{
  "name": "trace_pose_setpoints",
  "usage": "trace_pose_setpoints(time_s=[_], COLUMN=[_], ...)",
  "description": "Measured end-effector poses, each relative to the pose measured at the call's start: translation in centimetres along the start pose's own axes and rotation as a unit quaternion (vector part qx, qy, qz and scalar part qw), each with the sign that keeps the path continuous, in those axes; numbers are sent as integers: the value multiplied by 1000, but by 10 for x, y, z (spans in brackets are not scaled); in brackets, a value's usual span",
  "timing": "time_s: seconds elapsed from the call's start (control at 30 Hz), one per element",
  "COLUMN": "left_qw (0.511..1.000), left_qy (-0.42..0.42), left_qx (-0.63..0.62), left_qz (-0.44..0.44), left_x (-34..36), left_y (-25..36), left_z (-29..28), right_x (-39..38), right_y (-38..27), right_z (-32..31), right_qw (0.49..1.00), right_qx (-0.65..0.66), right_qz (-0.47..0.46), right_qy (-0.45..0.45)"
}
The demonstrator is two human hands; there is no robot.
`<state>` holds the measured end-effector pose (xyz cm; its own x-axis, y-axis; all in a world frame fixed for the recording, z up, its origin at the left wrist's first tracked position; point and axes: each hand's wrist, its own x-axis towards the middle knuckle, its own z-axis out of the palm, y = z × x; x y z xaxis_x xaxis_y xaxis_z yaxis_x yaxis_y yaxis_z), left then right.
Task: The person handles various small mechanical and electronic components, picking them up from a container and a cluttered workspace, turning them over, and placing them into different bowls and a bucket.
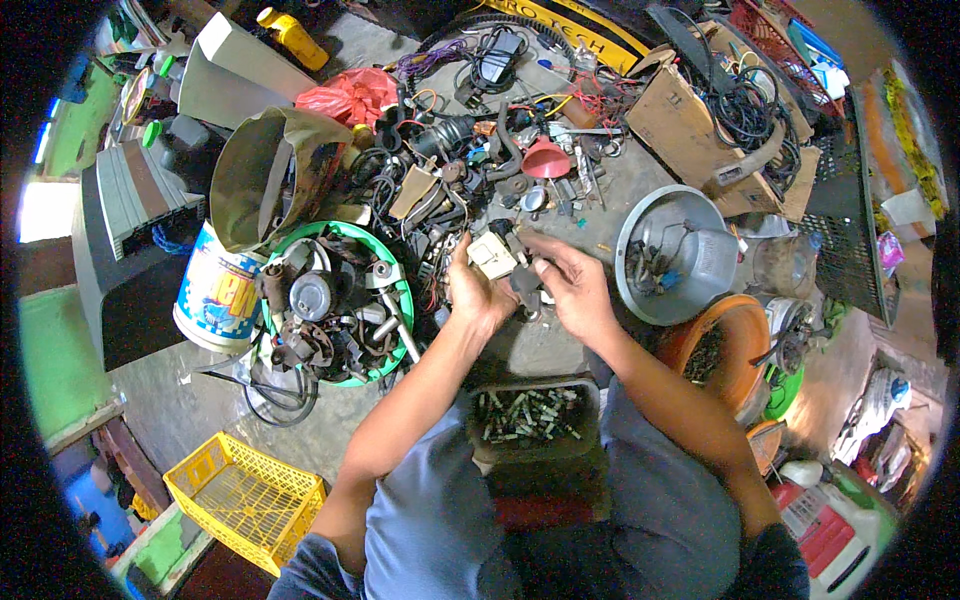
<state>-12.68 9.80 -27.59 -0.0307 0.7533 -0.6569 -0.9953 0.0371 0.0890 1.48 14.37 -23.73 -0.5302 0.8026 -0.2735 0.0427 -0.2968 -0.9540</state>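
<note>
Over the pile of parts in front of me, my left hand [482,298] is closed on a cream-coloured square plastic part [491,256]. It looks like a small housing with a raised centre. Just right of it, my right hand [575,285] has its thumb and fingers bent toward a small dark piece [524,279] between the two hands. Whatever the right fingertips grip is too small to make out. Below, between my knees, a dark rectangular tub [482,452] holds many small metal-and-glass-looking pieces [530,412].
At left stands a green basin [411,322] full of metal parts, beside a white-and-blue bucket [217,290]. A grey basin [628,285] and an orange tub [757,340] are at right. Beyond lie a red funnel [546,158], a cardboard box [690,125] of cables and a yellow crate [240,508] near left.
</note>
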Motion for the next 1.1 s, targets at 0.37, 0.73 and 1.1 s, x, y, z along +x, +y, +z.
trace_pose_setpoints(time_s=[0.37, 0.73, 1.1], left_qw=[998, 997, 999], left_qy=[-20, -52, 30], left_qx=[35, 19, 2], left_qz=[-49, -60, 27], left_x=[-5, -28, -77], left_y=[-15, -16, -1], left_z=[-4, 18, 46], right_x=[-11, -20, -61], right_y=[-38, -40, -74], right_z=[-11, -29, -35], right_qw=[942, 992, 992], right_qx=[-296, 9, 84], right_qz=[-156, -53, -73], right_qy=[-1, 114, 59])
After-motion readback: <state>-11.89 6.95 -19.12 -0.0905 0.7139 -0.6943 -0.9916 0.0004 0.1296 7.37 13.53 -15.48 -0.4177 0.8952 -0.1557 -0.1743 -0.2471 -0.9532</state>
